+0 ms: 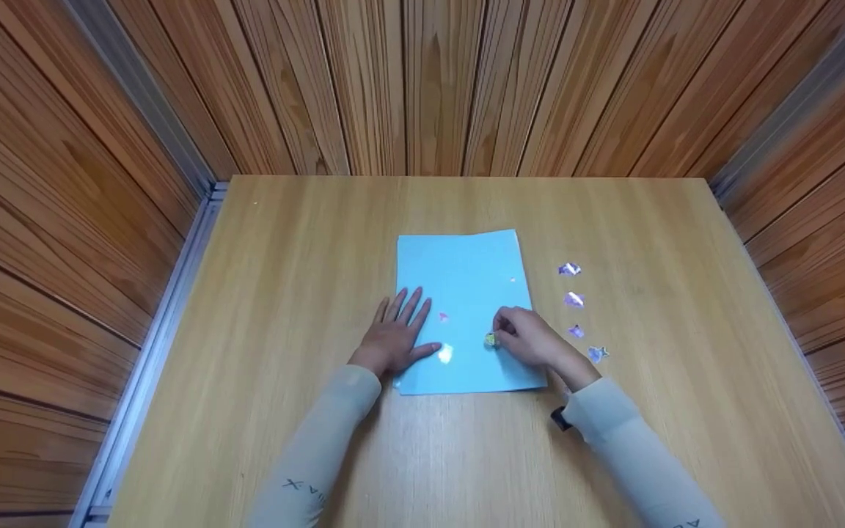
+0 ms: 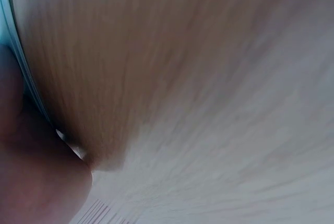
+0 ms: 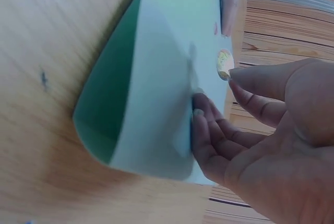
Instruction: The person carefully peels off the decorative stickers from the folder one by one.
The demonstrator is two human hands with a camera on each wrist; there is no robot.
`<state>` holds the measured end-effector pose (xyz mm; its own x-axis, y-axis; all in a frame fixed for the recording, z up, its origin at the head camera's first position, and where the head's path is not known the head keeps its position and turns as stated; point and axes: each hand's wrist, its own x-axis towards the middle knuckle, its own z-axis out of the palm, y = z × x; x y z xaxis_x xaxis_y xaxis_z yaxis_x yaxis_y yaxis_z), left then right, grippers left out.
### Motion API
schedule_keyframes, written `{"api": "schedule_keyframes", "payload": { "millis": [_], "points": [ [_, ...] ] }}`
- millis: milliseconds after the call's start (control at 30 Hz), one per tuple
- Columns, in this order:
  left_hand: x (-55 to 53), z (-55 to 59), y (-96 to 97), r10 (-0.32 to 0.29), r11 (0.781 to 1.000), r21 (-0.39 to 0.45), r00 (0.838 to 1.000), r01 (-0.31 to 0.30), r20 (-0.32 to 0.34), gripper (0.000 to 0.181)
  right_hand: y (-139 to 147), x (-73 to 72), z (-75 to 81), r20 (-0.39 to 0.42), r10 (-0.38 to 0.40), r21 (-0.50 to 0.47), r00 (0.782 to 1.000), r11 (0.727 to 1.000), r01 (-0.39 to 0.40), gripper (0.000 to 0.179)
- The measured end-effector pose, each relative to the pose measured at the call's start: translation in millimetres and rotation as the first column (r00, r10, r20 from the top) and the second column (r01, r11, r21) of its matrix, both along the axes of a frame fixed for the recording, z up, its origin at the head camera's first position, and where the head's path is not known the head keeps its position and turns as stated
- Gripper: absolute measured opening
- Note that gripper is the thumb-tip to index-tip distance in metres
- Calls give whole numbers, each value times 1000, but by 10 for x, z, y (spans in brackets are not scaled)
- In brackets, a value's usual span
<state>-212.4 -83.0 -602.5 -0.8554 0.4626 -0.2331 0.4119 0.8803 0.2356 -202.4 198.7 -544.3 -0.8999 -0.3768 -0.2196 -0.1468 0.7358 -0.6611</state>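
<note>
A light blue folded card (image 1: 459, 271) lies on the wooden table. My left hand (image 1: 397, 339) rests flat on its left side with the fingers spread. In the left wrist view only part of that hand (image 2: 42, 177) shows, beside the card's edge. Between thumb and index finger, my right hand (image 1: 529, 337) pinches a small round yellowish sticker (image 3: 224, 63) over the card's lower right part. Its other fingers touch the card in the right wrist view. A small pink sticker (image 1: 443, 317) is on the card near the left fingers, and a bright shiny patch (image 1: 445, 354) shows by the left thumb.
Several shiny purple and blue stickers, such as a star-like one (image 1: 598, 354) and the farthest one (image 1: 569, 269), lie in a column right of the card. Wood-patterned walls (image 1: 437, 88) enclose the table (image 1: 305, 242) at the back and sides.
</note>
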Motion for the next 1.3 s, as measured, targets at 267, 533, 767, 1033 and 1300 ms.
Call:
{"api": "schedule_keyframes", "payload": {
  "millis": [267,533,767,1033,1300],
  "points": [
    [13,39,3,-2,1000,3,1000,2,-9,87,67,84,76,40,26,-32,999,999,-25,7],
    [16,97,13,-8,1000,-27,1000,8,-8,86,176,186,117,64,49,-64,997,997,-45,6],
    [-26,10,-2,4,1000,2,1000,-4,-14,88,294,293,137,35,89,-83,995,993,-86,6],
    [-64,-47,-8,3,1000,-9,1000,-3,22,89,429,472,118,-14,132,-105,991,986,-133,5],
    [-56,-117,-5,7,1000,1,1000,-7,-27,88,452,692,255,-95,164,-139,982,975,-176,7]
  ]
}}
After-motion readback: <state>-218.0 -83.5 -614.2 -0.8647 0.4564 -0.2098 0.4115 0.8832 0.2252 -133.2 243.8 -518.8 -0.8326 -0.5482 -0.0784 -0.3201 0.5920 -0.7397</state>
